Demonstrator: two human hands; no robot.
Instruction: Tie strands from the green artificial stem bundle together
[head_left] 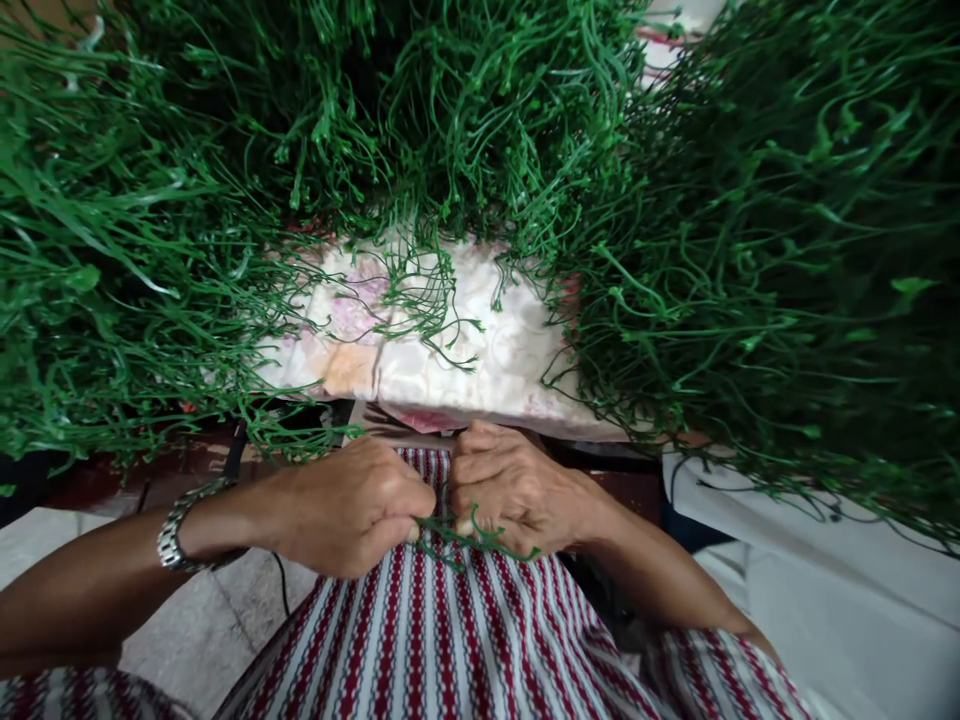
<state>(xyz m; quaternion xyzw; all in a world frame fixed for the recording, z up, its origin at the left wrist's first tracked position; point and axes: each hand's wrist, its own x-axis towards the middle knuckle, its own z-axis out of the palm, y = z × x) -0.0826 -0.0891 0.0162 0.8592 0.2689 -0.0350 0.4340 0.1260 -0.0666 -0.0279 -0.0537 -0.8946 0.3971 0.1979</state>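
My left hand (349,510) and my right hand (521,490) are close together in front of my lap, both with fingers curled in. Between them they pinch thin green plastic-looking stems (444,535), whose forked ends stick out past my right thumb. How many stems I hold cannot be made out. Just beyond my knuckles is the edge of a table with a pale floral cover (487,365). A few loose stems (424,295) lie on that cover, spilling from the heap behind.
Big tangled heaps of the same green stems rise at the left (112,260), the back (450,100) and the right (765,260), some hanging over the table's edge. White sheeting (847,590) lies low at the right. Striped cloth (450,640) covers my lap.
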